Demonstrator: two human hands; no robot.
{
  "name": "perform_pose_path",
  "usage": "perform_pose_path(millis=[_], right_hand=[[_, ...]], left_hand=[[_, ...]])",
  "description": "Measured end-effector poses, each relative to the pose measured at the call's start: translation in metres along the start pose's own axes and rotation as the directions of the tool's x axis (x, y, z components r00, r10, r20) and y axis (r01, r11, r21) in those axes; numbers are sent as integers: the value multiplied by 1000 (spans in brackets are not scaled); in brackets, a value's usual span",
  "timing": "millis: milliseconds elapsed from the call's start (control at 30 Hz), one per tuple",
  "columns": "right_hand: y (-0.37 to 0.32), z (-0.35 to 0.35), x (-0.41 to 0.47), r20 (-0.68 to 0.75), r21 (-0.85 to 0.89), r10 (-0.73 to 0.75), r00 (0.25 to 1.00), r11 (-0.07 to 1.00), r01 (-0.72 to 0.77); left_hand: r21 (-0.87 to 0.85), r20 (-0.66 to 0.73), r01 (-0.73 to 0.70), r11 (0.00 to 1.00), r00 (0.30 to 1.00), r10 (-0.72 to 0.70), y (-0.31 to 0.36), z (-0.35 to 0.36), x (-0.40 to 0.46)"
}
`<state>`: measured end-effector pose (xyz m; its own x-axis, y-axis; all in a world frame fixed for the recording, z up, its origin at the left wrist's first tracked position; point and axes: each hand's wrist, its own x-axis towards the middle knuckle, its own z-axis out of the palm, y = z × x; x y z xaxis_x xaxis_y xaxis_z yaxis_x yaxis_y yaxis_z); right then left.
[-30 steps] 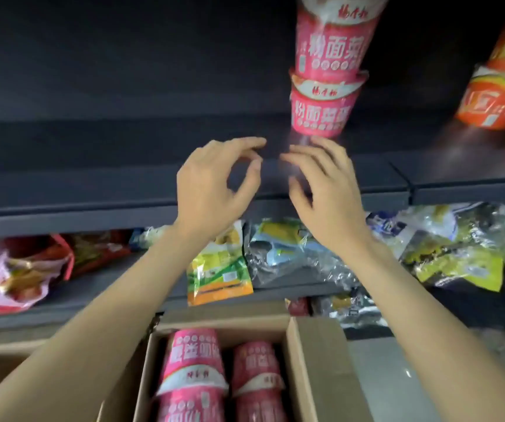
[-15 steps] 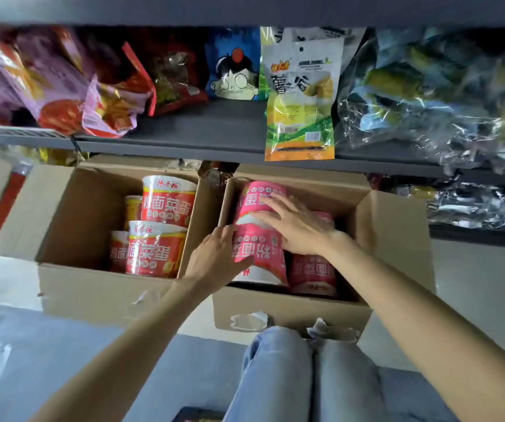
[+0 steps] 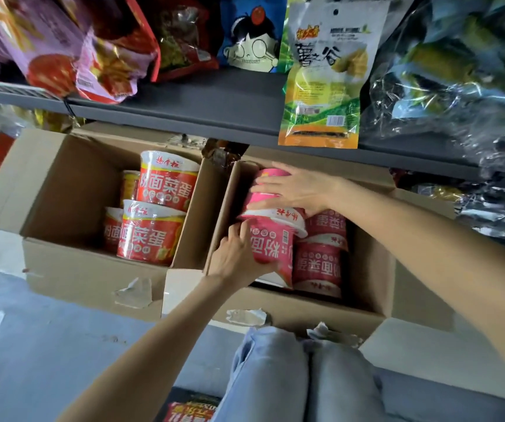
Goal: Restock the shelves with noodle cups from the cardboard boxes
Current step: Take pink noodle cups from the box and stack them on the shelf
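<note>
Two open cardboard boxes stand on the floor under the shelf. The right box (image 3: pixel 370 269) holds pink noodle cups lying on their sides. My left hand (image 3: pixel 236 260) grips the nearest pink cup (image 3: pixel 272 248) by its left side. My right hand (image 3: pixel 296 190) lies over a second pink cup (image 3: pixel 264 196) further back, fingers wrapped on its top. More pink cups (image 3: pixel 321 254) lie to the right inside the same box. The left box (image 3: pixel 71 190) holds several red noodle cups (image 3: pixel 159 208), upright.
A dark shelf edge (image 3: pixel 214 117) runs above the boxes, loaded with snack bags, and a yellow-green packet (image 3: pixel 321 95) hangs over its front. My knees in light jeans (image 3: pixel 300 376) are just before the right box. Grey floor (image 3: pixel 47 345) lies at lower left.
My hands left the upper shelf with its stacked pink cups and came down into the right box. Since half a second ago both have closed on pink cups, which are shifting.
</note>
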<state>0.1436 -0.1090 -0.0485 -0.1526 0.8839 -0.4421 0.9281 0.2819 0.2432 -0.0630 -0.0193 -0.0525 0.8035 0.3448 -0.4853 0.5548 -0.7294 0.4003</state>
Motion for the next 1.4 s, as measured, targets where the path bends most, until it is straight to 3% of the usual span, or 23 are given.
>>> perform_pose_path(millis=[67,200,333,433,567,667,800,900,967,1067,1100,1200,1300,1400], right_hand=[[-13,17,-27,-73,6,81,994,997,-81],[-52,47,-83,-178,218,338,924,929,-298],[-79,55,-104,17,506,502,865,742,-440],[-87,50,-107,195,628,520,832,585,-513],[-84,36,-103,370,771,553,746,266,-579],[-86,29,-94,380,803,659,649,113,-585],[-91,11,-92,353,826,775,524,4,-563],[-97,-12,-115,289,900,862,417,-96,-425],[-101,-30,-140,274,946,923,269,-209,-246],[-106,-65,-179,423,891,906,-13,-414,188],[-108,-77,-191,498,821,865,-59,-449,352],[-113,-112,-219,593,647,805,-25,-457,610],[-117,-149,-233,637,458,771,11,-389,799],[-118,-188,-247,643,346,766,8,-300,889]], left_hand=[[9,-12,-42,999,999,42,1,0,0],[74,19,-75,994,997,74,7,-3,2],[151,97,-83,985,993,69,4,-7,18],[167,139,-204,965,974,182,1,-13,32],[278,379,-381,882,887,264,4,-29,49],[338,502,-450,827,829,246,5,-41,58],[433,471,-545,718,816,335,10,-43,58],[409,381,-535,739,836,395,9,-54,50],[355,288,-508,785,858,425,8,-70,39],[69,89,-376,924,925,370,1,-94,16],[-93,41,-368,925,927,373,1,-103,7],[-470,-86,-302,829,951,298,13,-121,-23],[-672,-155,-202,713,979,132,43,-134,-48],[-831,-161,-166,531,985,56,75,-148,-64]])
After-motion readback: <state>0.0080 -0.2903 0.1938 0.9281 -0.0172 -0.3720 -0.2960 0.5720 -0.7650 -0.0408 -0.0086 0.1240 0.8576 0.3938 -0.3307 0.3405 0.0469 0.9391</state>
